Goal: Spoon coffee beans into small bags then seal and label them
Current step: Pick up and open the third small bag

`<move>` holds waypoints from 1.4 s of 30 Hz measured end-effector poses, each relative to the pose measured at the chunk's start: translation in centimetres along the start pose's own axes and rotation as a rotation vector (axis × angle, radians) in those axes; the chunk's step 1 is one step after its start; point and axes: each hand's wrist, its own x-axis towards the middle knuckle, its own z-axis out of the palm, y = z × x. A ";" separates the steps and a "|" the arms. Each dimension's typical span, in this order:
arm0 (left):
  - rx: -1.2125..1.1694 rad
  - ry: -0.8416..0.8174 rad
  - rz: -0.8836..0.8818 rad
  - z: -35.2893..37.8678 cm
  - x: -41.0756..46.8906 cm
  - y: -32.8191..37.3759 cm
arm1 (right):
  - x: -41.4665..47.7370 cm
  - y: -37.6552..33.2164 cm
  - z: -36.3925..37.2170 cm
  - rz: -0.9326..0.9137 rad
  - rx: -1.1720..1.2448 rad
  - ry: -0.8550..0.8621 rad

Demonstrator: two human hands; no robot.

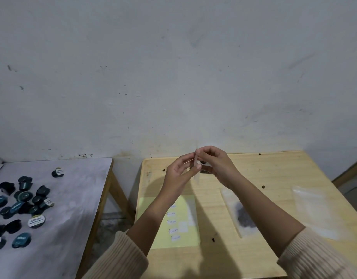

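Cream sleeves (121, 256) are seen at the bottom edge, and both forearms are stretched toward 12 o'clock over a wooden table (274, 170). A bag (197, 172) is held edge-on above the table's far part. It is pinched near its top between the left hand (178, 170) and the right hand (216, 165), with fingers of both curled onto it. Dark beans (203, 170) are glimpsed in it behind the right fingers. Whether its seal is closed cannot be told.

At 6 o'clock from the hands a yellow sheet (185, 240) with white labels (175, 237) is laid flat, partly covered by the left forearm. At 4 o'clock a filled bag (241, 215) is laid on the wood, and empty bags (318, 214) are laid further toward 3 o'clock. Stray beans (214, 240) are scattered on the table. At 9 o'clock, apart from it, a grey table (77, 198) is strewn with dark capsules (24, 198).
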 end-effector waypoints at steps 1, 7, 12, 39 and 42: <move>-0.005 0.003 -0.002 -0.1 0.0 0.0 | 0.0 0.0 0.1 -0.002 0.017 -0.008; -0.043 -0.002 -0.065 -0.6 0.0 0.0 | 0.1 0.2 0.2 -0.035 0.052 -0.023; 0.117 0.117 -0.065 -0.4 0.8 -0.6 | 0.4 0.8 0.5 -0.075 -0.150 0.005; 0.398 -0.302 -0.034 4.5 4.5 -1.9 | 3.1 -0.8 -7.8 -0.054 -0.641 0.057; 0.585 -0.424 -0.007 4.8 5.0 -1.5 | 3.2 -2.0 -8.7 -0.042 -0.649 -0.060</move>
